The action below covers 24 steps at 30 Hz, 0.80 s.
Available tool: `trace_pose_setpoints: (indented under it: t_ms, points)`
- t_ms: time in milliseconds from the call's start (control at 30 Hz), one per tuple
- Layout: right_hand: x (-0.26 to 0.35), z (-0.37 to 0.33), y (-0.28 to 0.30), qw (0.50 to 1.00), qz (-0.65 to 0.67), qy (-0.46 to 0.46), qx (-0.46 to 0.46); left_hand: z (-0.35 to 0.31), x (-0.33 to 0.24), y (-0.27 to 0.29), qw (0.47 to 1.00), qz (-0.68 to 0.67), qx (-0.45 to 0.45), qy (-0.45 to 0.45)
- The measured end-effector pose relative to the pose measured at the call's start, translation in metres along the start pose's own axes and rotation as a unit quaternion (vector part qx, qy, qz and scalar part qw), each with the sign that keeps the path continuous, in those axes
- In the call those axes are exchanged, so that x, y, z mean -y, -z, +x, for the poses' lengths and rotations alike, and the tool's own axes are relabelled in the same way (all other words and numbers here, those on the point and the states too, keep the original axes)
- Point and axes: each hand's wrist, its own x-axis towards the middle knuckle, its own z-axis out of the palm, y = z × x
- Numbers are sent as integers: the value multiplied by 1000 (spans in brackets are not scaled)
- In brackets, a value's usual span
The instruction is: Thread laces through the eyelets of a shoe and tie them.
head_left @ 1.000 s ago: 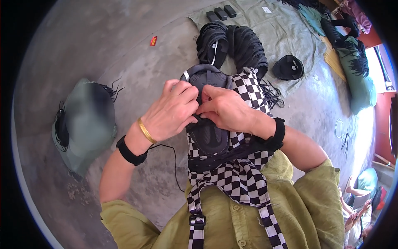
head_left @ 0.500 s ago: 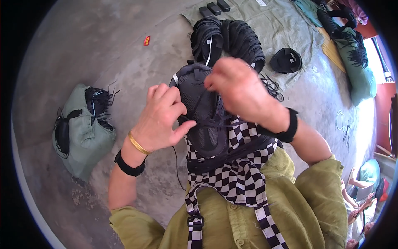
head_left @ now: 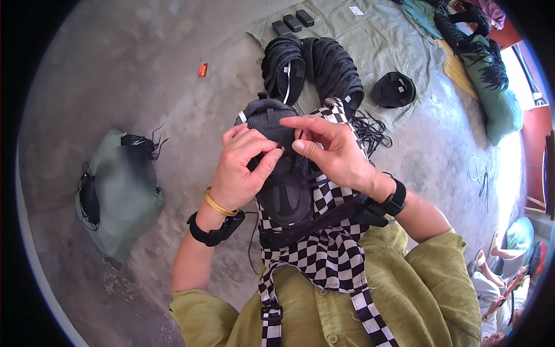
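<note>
– What are the hands doing?

– Both hands are on a dark grey shoe upper made of soft mesh cloth (head_left: 283, 191). It lies on the checked black-and-white cloth (head_left: 329, 254) on the person's lap. The left hand (head_left: 243, 168) curls over the shoe's left side, and its thumb and first finger pinch a thin black lace (head_left: 281, 144). The right hand (head_left: 329, 153) sits on the shoe's right side, with its fingertips closed on the same lace near the top.

– What is around the shoe?

– Just past the shoe's top lie two fat bundles of black laces (head_left: 312, 66), ropy and ribbed. They rest on a green woven sheet (head_left: 399, 46) whose left edge runs close to them. A round black cap-shaped piece (head_left: 393, 89) sits to the right of the bundles. Three small dark blocks (head_left: 293, 23) lie in a row beyond them.

– Is there room to move?

– Yes. Left of the shoe is a wide stretch of bare grey concrete floor (head_left: 115, 75), rough and dusty. Only a tiny orange tag (head_left: 203, 70) and a floppy green cloth sack (head_left: 118, 194) with black cords are there, well apart from the shoe.
</note>
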Motion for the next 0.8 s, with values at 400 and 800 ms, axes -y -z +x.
trace_pose_setpoints:
  t_ms: [400,800]
  points:
    - [-14,9,-10,995,98,3,16,-5,3,-12,997,43,-56,-20]
    - [50,96,78,932,-312,181,23,-72,-5,-60,975,125,-165,76]
